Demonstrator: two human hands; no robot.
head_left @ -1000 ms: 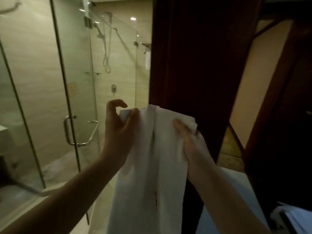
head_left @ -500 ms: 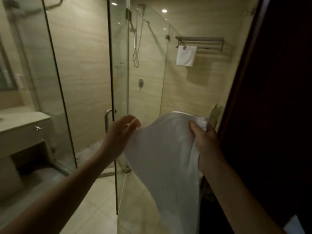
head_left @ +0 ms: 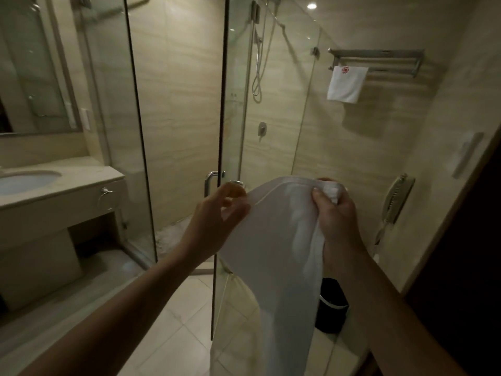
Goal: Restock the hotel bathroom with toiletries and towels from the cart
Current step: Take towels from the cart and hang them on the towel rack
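A long white towel [head_left: 273,256] hangs in front of me, held by its top edge. My right hand [head_left: 334,213] grips the towel's right top corner, bunched in the fist. My left hand [head_left: 217,215] pinches the left top edge between thumb and fingers. The towel's lower end drops out of view at the bottom. High on the right wall is a metal towel rack [head_left: 379,59] with one small folded white towel [head_left: 345,84] bearing a red emblem hanging from it.
A glass shower enclosure with an open glass door [head_left: 230,104] and its handle [head_left: 210,180] stands just ahead. A vanity counter with sink [head_left: 27,181] is at left. A black bin [head_left: 332,308] sits on the tiled floor, a wall phone [head_left: 397,199] at right.
I have moved from the dark doorway into the bathroom; the towel rack, sink and bin came into view. Both hands kept the towel, spreading its top edge wider.
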